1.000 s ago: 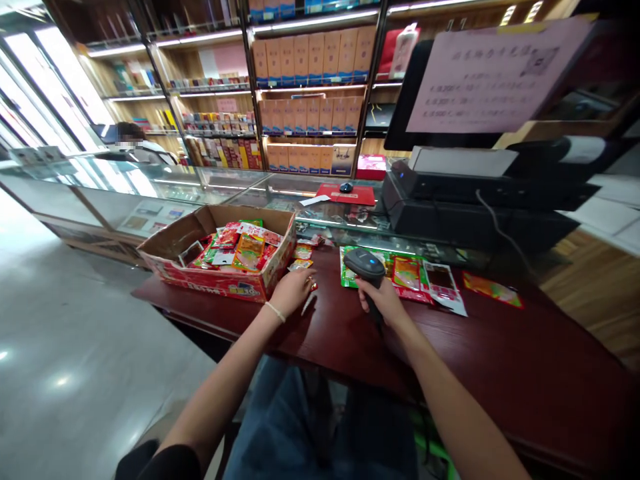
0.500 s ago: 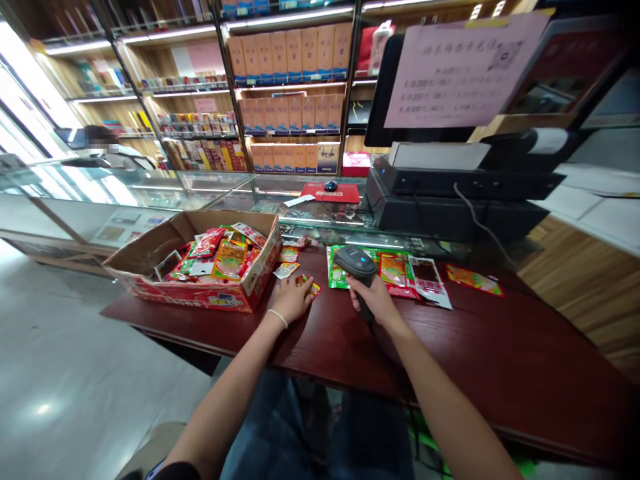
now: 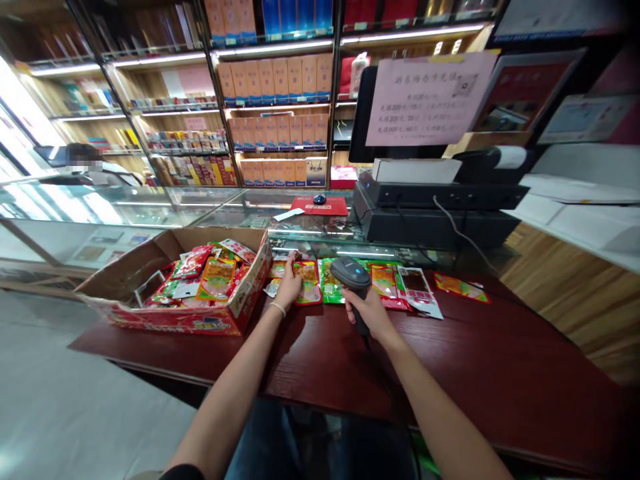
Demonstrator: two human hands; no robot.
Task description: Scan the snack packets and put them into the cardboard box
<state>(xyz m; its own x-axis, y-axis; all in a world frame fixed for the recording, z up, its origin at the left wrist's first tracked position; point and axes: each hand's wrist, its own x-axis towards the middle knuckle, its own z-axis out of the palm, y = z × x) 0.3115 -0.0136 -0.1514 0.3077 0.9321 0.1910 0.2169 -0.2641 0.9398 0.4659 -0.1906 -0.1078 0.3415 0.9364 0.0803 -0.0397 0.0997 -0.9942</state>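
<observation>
My right hand [image 3: 370, 312] is wrapped round the handle of a black barcode scanner [image 3: 351, 275], with its head raised over the row of packets. My left hand [image 3: 287, 288] rests at the left side of a red-and-yellow snack packet [image 3: 310, 283]. One finger stretches forward; the others are partly hidden. More small packets [image 3: 277, 270] lie beyond and left of this hand. Right of it are a green snack packet [image 3: 330, 287], a red-edged packet [image 3: 384, 283] and a white packet with a dark front [image 3: 420, 293].
A cut-open carton [image 3: 165, 320] full of snack packets stands left on the dark red table [image 3: 450, 373]. Another packet [image 3: 461, 288] lies at the right. Behind are a glass counter [image 3: 195, 213], a mouse [image 3: 319, 199], and a monitor with a pink notice [image 3: 425, 100]. A person [image 3: 95, 167] is far left.
My left hand has moved forward, and the red-and-yellow packet now lies flat beside the green one. The right hand still holds the scanner. The camera view has shifted slightly.
</observation>
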